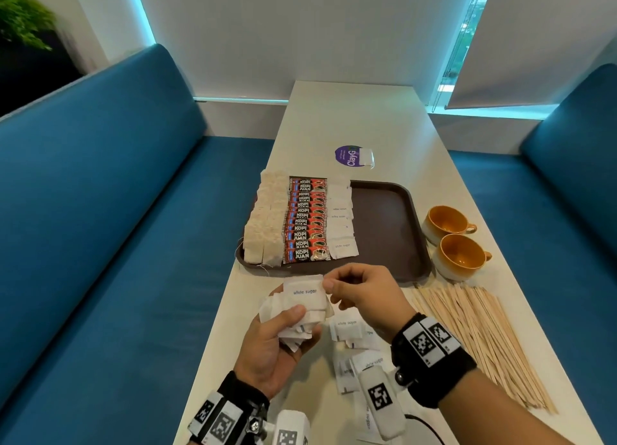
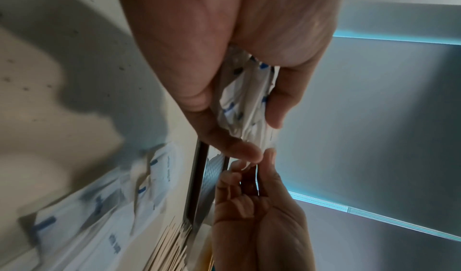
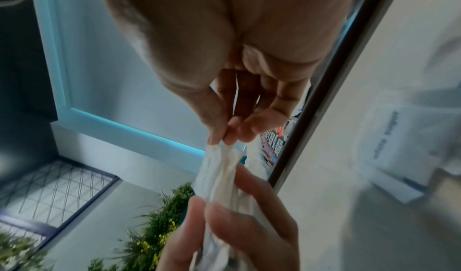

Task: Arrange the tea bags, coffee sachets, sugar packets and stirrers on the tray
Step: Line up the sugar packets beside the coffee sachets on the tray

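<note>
Sugar packets (image 1: 302, 306), thin white paper squares printed in blue, form a crumpled bundle held in the left hand (image 1: 277, 341), whose fingers and thumb curl round it above the near part of the table (image 1: 384, 124). The right hand (image 1: 362, 292) pinches the top packet's corner between thumb and forefinger. More loose packets (image 1: 354, 344) lie flat on the pale, smooth table just below the hands. Beyond them sits a dark brown rectangular plastic tray (image 1: 387, 224) with rounded corners. Along its left side run three neat columns: pale, fibrous tea bags (image 1: 263, 224), glossy red coffee sachets (image 1: 305, 220), and white sugar packets (image 1: 340, 217). Thin, flat wooden stirrers (image 1: 474, 337) fan out by the table's right edge. Two rounded ceramic cups (image 1: 454, 240), yellow inside, stand just right of the tray.
</note>
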`<act>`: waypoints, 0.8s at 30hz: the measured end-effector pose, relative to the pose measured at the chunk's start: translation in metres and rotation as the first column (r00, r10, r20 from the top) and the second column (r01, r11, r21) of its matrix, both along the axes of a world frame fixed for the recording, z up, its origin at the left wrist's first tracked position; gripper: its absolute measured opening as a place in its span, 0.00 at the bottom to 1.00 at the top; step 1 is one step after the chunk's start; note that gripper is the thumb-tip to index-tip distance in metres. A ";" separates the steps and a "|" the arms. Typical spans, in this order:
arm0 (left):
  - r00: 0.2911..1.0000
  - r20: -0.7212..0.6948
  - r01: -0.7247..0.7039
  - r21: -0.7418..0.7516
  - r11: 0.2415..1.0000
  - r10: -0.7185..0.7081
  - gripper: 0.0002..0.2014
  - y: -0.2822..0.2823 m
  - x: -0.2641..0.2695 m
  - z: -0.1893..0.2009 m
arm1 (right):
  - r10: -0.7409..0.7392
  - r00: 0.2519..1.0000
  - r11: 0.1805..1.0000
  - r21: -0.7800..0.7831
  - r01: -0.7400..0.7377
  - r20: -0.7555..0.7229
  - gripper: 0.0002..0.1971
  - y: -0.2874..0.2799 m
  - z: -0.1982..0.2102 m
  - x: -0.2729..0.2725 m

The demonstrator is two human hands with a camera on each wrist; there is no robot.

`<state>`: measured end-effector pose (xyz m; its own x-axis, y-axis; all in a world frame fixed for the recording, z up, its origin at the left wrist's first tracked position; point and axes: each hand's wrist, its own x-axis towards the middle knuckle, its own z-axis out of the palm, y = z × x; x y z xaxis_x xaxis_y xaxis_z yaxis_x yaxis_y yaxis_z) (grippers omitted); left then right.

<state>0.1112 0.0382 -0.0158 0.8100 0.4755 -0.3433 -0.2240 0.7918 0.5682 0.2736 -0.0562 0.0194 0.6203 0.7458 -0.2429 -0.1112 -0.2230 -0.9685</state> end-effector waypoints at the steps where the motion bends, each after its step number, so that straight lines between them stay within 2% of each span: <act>1: 1.000 -0.005 -0.001 -0.003 1.000 0.001 0.28 0.001 0.002 0.000 | -0.004 0.999 1.000 0.014 0.004 -0.041 0.03 0.004 -0.001 0.003; 4: 0.999 -0.051 -0.007 0.002 1.000 0.007 0.19 0.007 0.010 0.000 | 0.001 0.991 0.999 0.052 0.006 -0.133 0.12 0.012 -0.006 0.004; 6: 0.997 -0.076 -0.013 -0.004 1.000 0.013 0.19 0.010 0.016 0.000 | 0.022 0.987 0.999 0.048 -0.015 -0.157 0.18 0.014 -0.012 0.002; 10: 0.994 -0.107 -0.042 -0.046 0.998 0.037 0.26 0.015 0.021 -0.005 | -0.045 0.981 0.999 0.011 0.048 -0.190 0.13 0.014 -0.019 0.009; 14: 0.994 -0.102 -0.050 -0.060 0.997 0.044 0.14 0.018 0.023 -0.009 | -0.180 0.964 0.983 0.010 0.186 -0.196 0.09 0.017 -0.020 0.034; 17: 0.991 -0.121 -0.062 -0.059 0.996 0.054 0.12 0.020 0.024 -0.009 | -0.287 0.925 0.954 0.012 0.299 -0.249 0.05 0.024 -0.024 0.071; 18: 0.990 -0.128 -0.068 -0.060 0.996 0.060 0.12 0.020 0.024 -0.009 | -0.309 0.926 0.950 -0.029 0.310 -0.217 0.04 0.027 -0.027 0.082; 20: 0.987 -0.148 -0.078 -0.059 0.995 0.069 0.14 0.021 0.023 -0.009 | -0.303 0.952 0.938 -0.188 0.291 -0.040 0.04 0.033 -0.036 0.101; 22: 0.983 -0.161 -0.092 -0.054 0.994 0.082 0.16 0.021 0.022 -0.009 | -0.208 0.965 0.894 -0.368 0.254 0.162 0.06 0.040 -0.044 0.111; 24: 0.983 -0.161 -0.101 -0.055 0.993 0.091 0.16 0.021 0.021 -0.009 | -0.127 0.948 0.854 -0.454 0.254 0.291 0.08 0.045 -0.047 0.114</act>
